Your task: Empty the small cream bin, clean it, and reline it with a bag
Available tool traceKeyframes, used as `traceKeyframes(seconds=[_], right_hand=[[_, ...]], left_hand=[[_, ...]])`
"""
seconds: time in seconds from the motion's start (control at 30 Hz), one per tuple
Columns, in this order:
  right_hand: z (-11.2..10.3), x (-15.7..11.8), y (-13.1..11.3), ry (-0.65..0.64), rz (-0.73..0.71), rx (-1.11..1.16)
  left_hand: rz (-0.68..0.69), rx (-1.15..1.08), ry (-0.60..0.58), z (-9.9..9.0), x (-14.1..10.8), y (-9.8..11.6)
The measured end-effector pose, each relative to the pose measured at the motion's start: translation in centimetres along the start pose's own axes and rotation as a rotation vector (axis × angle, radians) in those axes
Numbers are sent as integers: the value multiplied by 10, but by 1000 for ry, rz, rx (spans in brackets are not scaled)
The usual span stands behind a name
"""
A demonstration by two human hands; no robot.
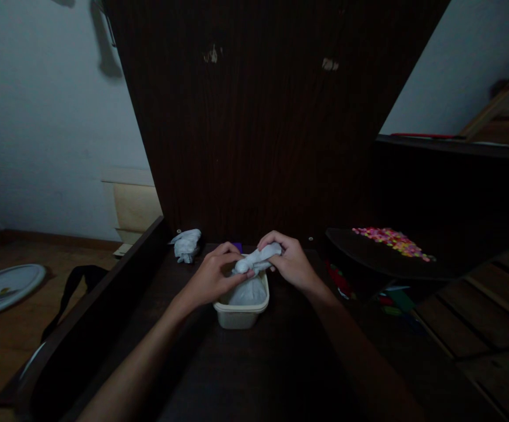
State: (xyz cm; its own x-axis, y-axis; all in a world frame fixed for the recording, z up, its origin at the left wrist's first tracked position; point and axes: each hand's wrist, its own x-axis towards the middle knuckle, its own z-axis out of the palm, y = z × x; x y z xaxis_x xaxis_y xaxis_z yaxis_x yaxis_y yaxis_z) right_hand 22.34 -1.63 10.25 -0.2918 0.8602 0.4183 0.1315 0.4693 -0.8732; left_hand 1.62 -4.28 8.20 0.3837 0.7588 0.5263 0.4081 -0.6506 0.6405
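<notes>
A light, soft piece of white cloth (260, 257) is stretched and bunched between my two hands, just above a cream plastic tub (238, 319). My left hand (219, 269) pinches its left end, thumb below and fingers arched above. On the other side, my right hand (291, 258) is closed around the right end, fingers over the top. Inside the tub lies something pale and whitish (249, 291) that looks like thin cloth or film; its kind is unclear. Behind and left of the tub rests a crumpled white cloth (187, 245), apart from both hands.
The dark wooden desk (236, 375) has a tall back panel (254, 129) and a raised left side edge (105, 287). On a rounded shelf (368, 258) at right lies a heap of pink and yellow small pieces (392, 240). A purple item (237, 247) shows behind the tub.
</notes>
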Motion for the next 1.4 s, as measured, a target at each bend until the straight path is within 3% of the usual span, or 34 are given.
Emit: traceKeyframes(seconds=[0.13,0.27,0.6,0.73,0.93,1.17,1.4], right_hand=[[-1,3,5,79,162,131],[-2,5,6,72,155,105],[-4,-8,-7,-323,149,61],[0,-6,-1,-275,188,47],[2,0,4,-159,218,244],[3,0,6,-154,221,291],[5,-7,-3,-203,75,136]], left_hand=[[58,-123,24,-1,-1,1],[51,-168,-2,0,-2,1],[-13,-49,91,5,0,-8],[-10,-97,37,3,1,-6],[20,-356,-75,-7,0,-3],[-69,-424,30,-1,2,-10],[-75,-141,178,9,3,-10]])
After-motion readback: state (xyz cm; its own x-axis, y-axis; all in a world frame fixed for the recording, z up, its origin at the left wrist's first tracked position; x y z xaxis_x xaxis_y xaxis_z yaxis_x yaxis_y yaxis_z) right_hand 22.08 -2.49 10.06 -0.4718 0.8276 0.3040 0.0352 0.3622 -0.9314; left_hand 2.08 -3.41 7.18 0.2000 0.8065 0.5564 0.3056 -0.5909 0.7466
